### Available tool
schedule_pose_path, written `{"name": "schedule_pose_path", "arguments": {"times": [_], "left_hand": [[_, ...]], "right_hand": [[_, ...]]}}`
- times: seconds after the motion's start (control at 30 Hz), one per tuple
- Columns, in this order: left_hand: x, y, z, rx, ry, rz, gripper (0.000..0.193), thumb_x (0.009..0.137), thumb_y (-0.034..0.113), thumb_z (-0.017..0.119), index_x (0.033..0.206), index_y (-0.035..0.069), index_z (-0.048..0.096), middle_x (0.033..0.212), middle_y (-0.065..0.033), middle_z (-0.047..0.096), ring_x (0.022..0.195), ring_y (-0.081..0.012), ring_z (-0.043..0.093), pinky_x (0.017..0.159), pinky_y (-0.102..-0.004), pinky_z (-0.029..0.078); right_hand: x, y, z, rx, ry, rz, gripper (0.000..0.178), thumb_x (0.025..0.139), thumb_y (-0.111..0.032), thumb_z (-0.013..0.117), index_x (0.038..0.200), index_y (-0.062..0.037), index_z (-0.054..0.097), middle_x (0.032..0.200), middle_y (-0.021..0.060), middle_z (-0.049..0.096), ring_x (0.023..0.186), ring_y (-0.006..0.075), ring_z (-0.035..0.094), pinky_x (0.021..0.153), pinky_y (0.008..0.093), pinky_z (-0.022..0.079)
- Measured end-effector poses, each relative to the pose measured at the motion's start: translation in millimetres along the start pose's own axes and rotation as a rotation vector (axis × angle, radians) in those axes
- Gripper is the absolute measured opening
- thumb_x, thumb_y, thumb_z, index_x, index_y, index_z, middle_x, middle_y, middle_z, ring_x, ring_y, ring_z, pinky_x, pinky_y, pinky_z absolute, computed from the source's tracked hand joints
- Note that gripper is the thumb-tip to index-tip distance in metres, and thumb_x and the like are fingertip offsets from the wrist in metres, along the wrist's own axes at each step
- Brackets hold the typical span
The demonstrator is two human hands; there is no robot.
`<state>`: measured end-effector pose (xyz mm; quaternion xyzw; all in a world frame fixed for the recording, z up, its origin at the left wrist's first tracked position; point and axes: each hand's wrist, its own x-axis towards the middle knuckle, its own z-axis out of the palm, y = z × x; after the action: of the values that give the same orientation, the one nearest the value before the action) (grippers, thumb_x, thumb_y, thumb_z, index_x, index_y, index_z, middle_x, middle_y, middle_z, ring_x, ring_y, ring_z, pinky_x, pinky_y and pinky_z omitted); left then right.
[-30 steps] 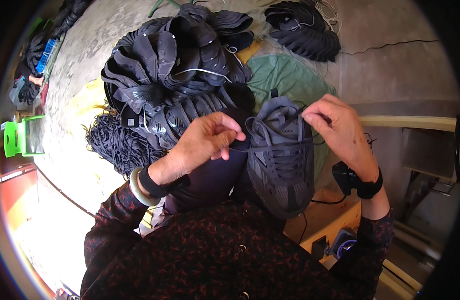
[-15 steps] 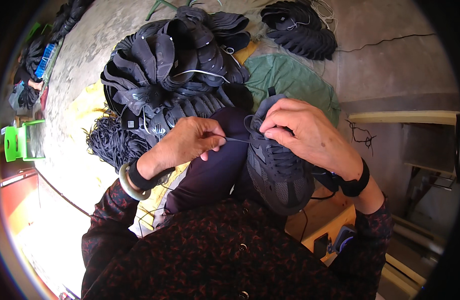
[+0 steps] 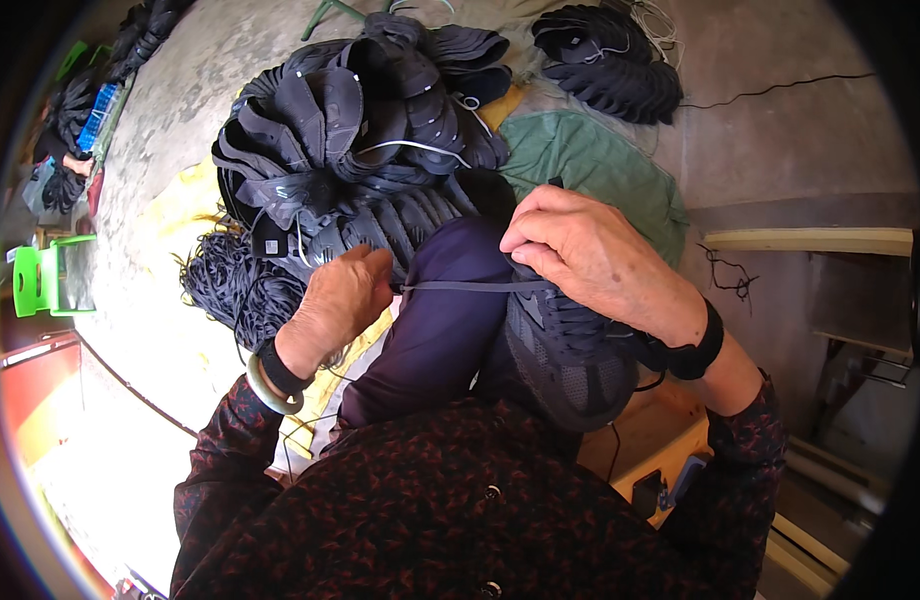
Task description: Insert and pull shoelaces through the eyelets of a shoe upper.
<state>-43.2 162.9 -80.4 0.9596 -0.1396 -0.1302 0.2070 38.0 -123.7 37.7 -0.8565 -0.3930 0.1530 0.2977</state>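
A dark grey and black mesh shoe upper (image 3: 572, 365) lies over my right thigh, its toe toward me and laces crossing its front. From its eyelet area a flat grey shoelace (image 3: 470, 287) runs taut to the left, above my knee. My left hand (image 3: 345, 298) is closed around the lace's other end. At the collar end of the shoe upper, my right hand (image 3: 600, 250) is closed, thumb and fingers pinched together at the top eyelets. The hand itself hides exactly what these fingertips grip.
A large heap of black shoe uppers (image 3: 325, 120) lies beyond my knees, with a tangle of dark laces (image 3: 235, 285) at its left. Another bundle of uppers (image 3: 610, 65) sits farther back. A green cloth (image 3: 590, 150) covers floor nearby. A wooden drawer (image 3: 670, 450) is at my right.
My left hand has moved left, drawing out a longer, straight stretch of lace. My right hand stays at the shoe's collar, its fingers slightly shifted.
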Motion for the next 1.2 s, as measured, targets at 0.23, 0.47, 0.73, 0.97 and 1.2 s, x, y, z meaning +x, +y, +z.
{"name": "schedule_pose_path", "arguments": {"times": [0.23,0.47,0.73,0.97,1.2], "left_hand": [[21,53,-30,-0.604,0.109,0.223,0.012,0.092,0.002,0.062,0.104,0.0,0.061,0.095,-0.0184,0.067,0.084,-0.038,0.068,0.075,-0.0424,0.055],[54,84,-26,-0.842,-0.218,0.177,0.019,0.1,0.011,0.065,0.112,-0.002,0.061,0.08,-0.0077,0.066,0.066,-0.016,0.063,0.063,-0.0306,0.052],[49,53,-55,-0.864,-0.628,0.054,0.025,0.1,0.026,0.066,0.103,0.002,0.071,0.076,-0.001,0.062,0.063,-0.0089,0.058,0.059,-0.026,0.048],[28,58,-88,-0.987,-0.635,0.201,0.027,0.1,0.03,0.067,0.103,0.003,0.072,0.079,0.0008,0.063,0.073,-0.0078,0.059,0.067,-0.025,0.05],[21,69,-93,-1.135,-0.62,0.291,0.022,0.099,0.023,0.07,0.097,0.001,0.068,0.082,0.0011,0.062,0.076,-0.0066,0.059,0.067,-0.0247,0.048]], "right_hand": [[-1,6,8,0.02,0.054,-0.008,0.01,0.092,-0.01,0.063,0.094,-0.0028,0.069,0.094,0.0119,0.062,0.088,0.0322,0.063,0.079,0.0415,0.052],[-1,-2,-3,0.107,0.062,0.095,0.012,0.093,-0.01,0.061,0.096,-0.0014,0.07,0.095,0.013,0.063,0.087,0.0323,0.065,0.077,0.0399,0.052],[-3,1,-15,0.141,0.006,0.174,0.012,0.092,-0.005,0.065,0.099,0.0019,0.071,0.098,0.0097,0.066,0.085,0.0215,0.065,0.077,0.0318,0.052],[17,0,3,0.278,-0.26,-0.092,0.034,0.092,-0.004,0.058,0.125,0.0015,0.061,0.111,0.016,0.068,0.096,0.0303,0.068,0.083,0.0369,0.053],[26,-10,13,0.567,-0.42,-0.057,0.052,0.094,-0.012,0.066,0.143,-0.002,0.049,0.118,0.0162,0.07,0.106,0.0237,0.069,0.091,0.0354,0.054]]}}
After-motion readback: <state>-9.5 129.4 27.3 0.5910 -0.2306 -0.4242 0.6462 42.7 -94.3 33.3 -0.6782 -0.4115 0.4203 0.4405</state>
